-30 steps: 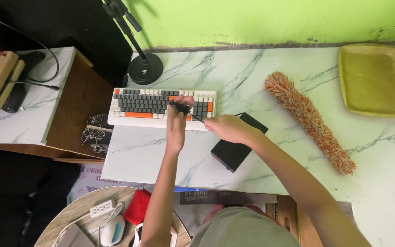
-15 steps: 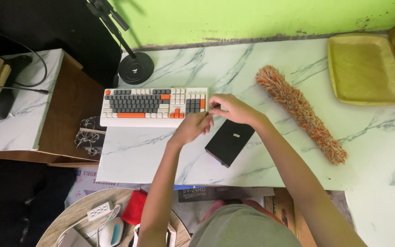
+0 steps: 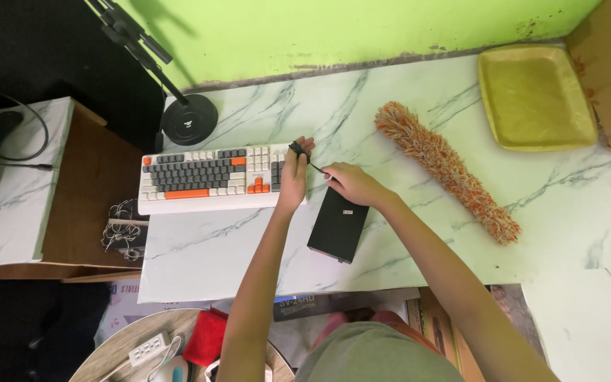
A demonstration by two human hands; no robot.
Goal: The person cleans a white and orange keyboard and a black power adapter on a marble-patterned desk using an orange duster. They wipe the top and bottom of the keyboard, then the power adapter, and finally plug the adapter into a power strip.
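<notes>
Head view, centre of frame: left hand laid over the right end of the keyboard, fingers closed round a small dark tool head. Right hand just right of it, fingertips pinched narrow on the thin dark handle of the same tool. Black box directly below the right hand, flat on the marble table. Orange duster lying diagonally right of centre, well apart from both hands. Yellow tray at upper right; lamp base at upper left.

Step in hand, judged: tool being gripped and readied beside the keyboard's right edge. Next move calls for a firm one-handed grip on the handle, with the left hand steadying the keyboard.
</notes>
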